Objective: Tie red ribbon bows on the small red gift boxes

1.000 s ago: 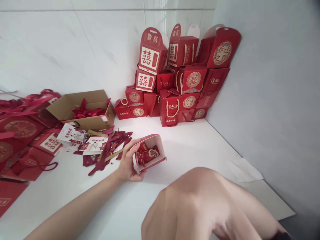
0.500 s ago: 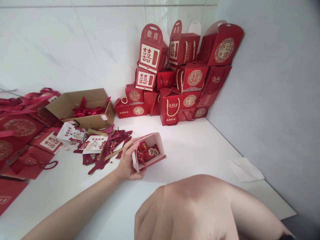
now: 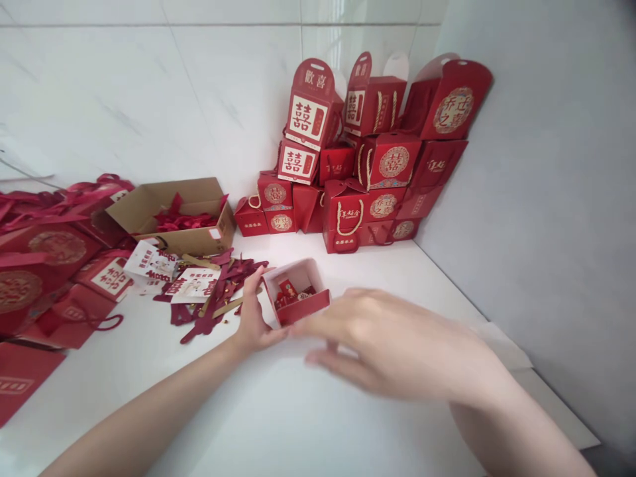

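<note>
My left hand is closed on the left side of a small red gift box with a pale inside. The box is tilted, its top uncovered toward me. Small red packets with printed figures lie in it, partly hidden by the near wall. My right hand, somewhat blurred, is just right of the box. Its fingers point left and look stretched out and apart, with nothing visible in them. Whether its fingertips touch the box's lower edge I cannot tell.
Left of the box lies a heap of dark red ribbon strips with white printed cards. Behind it is a cardboard box of red ribbons. Red gift boxes are stacked in the corner and at the left. White paper lies near the right wall.
My right hand has moved up and away from close in front of the camera to beside the small box. My left hand keeps its hold; the box has tipped slightly, showing less of its contents.
</note>
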